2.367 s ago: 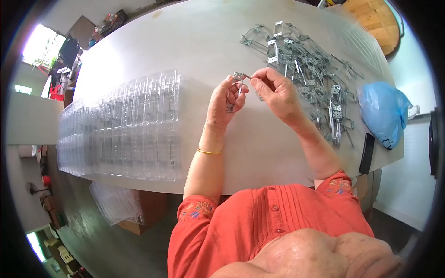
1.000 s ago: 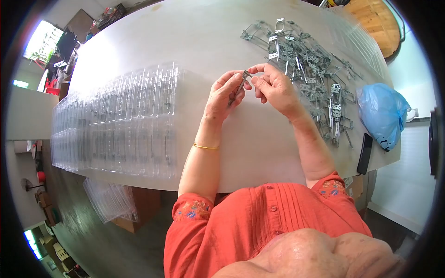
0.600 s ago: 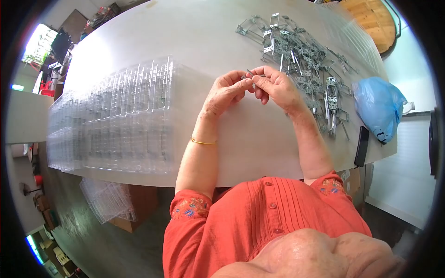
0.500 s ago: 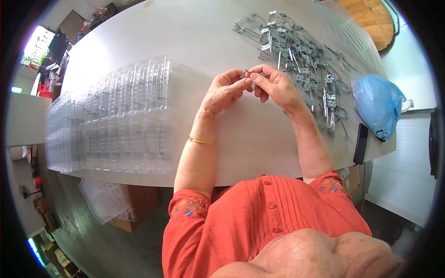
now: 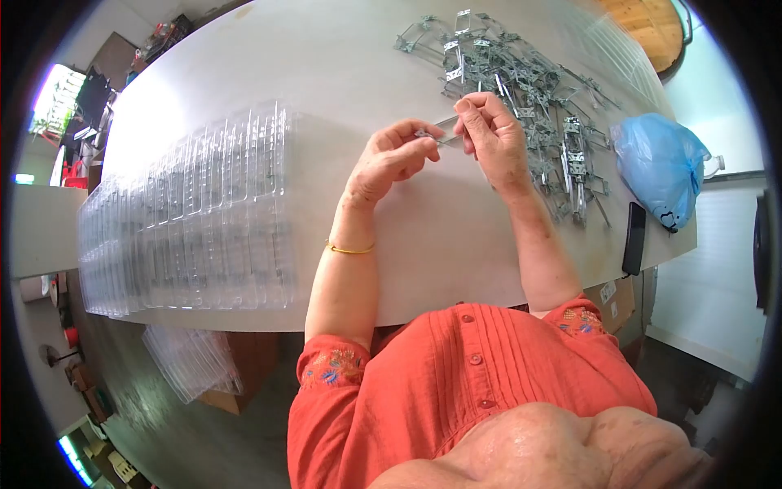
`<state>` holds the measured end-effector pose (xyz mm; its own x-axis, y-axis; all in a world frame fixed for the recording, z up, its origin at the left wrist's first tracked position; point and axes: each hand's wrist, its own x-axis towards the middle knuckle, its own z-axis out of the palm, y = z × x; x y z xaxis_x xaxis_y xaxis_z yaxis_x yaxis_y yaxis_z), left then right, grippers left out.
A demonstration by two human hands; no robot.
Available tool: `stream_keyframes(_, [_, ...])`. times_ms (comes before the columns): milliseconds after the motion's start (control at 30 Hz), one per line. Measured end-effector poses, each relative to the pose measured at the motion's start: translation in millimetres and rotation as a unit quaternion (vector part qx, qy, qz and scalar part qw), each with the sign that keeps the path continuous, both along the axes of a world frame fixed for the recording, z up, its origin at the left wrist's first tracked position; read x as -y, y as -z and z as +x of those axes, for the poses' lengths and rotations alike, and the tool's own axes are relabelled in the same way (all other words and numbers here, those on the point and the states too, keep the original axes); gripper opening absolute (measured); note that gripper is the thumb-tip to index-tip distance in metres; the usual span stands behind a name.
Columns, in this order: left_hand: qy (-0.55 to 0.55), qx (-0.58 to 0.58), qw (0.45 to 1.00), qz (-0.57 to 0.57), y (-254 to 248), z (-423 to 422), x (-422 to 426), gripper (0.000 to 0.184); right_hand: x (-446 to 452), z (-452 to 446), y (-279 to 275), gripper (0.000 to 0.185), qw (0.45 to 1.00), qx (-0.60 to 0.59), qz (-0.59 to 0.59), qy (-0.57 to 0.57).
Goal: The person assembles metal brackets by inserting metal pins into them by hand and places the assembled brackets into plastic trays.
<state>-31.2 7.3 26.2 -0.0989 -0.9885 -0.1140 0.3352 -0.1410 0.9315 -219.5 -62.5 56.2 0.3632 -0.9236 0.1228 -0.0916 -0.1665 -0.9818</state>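
A thin grey metal bracket with slender arms (image 5: 445,130) spans the gap between my hands, above the table. My left hand (image 5: 389,163), with a yellow bangle (image 5: 350,250) on its wrist, pinches the left end between thumb and forefinger. At the other end, the thumb and fingers of my right hand (image 5: 495,143) are closed on it; the fingers hide part of that end. Just beyond my right hand spreads a tangled pile of similar metal brackets (image 5: 529,90).
Ribbed clear plastic trays (image 5: 195,204) fill the left of the white table (image 5: 350,73). To the right lie a black phone (image 5: 634,238) and a full blue plastic bag (image 5: 661,171). More clear trays (image 5: 191,359) stand by a cardboard box below the table edge.
My hands have moved apart, the right one going up and slightly away, so that the metal bracket now shows stretched between them. The view has shifted slightly.
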Motion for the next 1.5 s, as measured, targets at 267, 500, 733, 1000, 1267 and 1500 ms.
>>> stream_keyframes(267, [-0.034,-0.181,0.981,-0.061,29,15,10,0.035,-3,0,19,0.014,0.997,-0.037,-0.046,-0.045])
stream_keyframes(500, [-0.031,-0.163,0.985,-0.05,23,8,9,0.03,-7,1,20,0.013,0.995,-0.072,-0.054,-0.046])
stream_keyframes(733, [-0.024,-0.153,0.987,-0.043,24,10,8,0.03,-9,2,18,0.011,0.993,-0.08,-0.085,-0.027])
stream_keyframes(1000, [-0.013,-0.079,0.997,-0.018,15,6,6,0.035,-9,0,9,0.022,0.992,-0.024,0.082,-0.093])
stream_keyframes(1267, [-0.005,-0.028,1.0,-0.002,6,2,4,0.053,6,-10,14,0.026,0.926,0.128,0.292,-0.202])
stream_keyframes(1500, [0.031,0.032,0.999,0.012,-7,-1,-2,0.076,12,-12,27,0.021,0.958,0.043,0.216,-0.182])
